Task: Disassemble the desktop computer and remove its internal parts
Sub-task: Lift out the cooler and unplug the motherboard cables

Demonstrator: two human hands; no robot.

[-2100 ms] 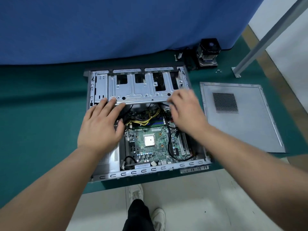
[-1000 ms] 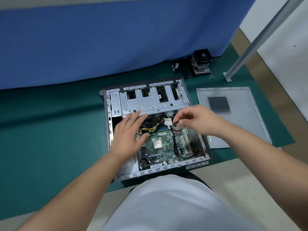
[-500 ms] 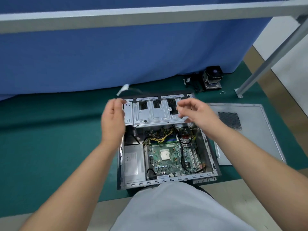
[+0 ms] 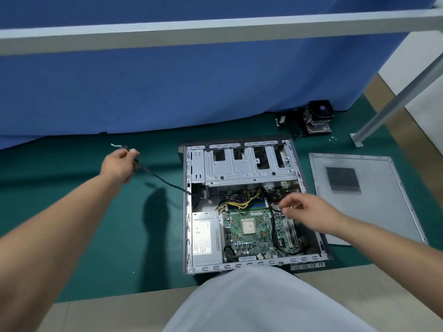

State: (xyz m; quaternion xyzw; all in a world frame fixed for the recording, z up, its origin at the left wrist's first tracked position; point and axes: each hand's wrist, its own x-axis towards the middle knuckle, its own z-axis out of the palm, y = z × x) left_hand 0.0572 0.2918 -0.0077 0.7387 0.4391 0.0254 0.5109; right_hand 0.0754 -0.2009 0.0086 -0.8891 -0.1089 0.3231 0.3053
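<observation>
- Left hand (image 4: 119,164) grips a black cable (image 4: 163,179), drawn out to the left over the green mat (image 4: 72,200); its far end runs into the case's left wall.
- Desktop computer case (image 4: 251,207) lies open, centre; motherboard (image 4: 249,228) and power supply (image 4: 206,238) remain inside.
- Right hand (image 4: 304,212) hovers over the board, fingers loosely curled, holding nothing.
- Judgement: pull the cable steadily, and free any snag with the right hand.
- Side panel (image 4: 359,200) lies to the right.

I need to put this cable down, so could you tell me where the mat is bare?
Bare mat lies left of the case, under the left hand. Crowded: side panel on the right, cooler and screws behind.
</observation>
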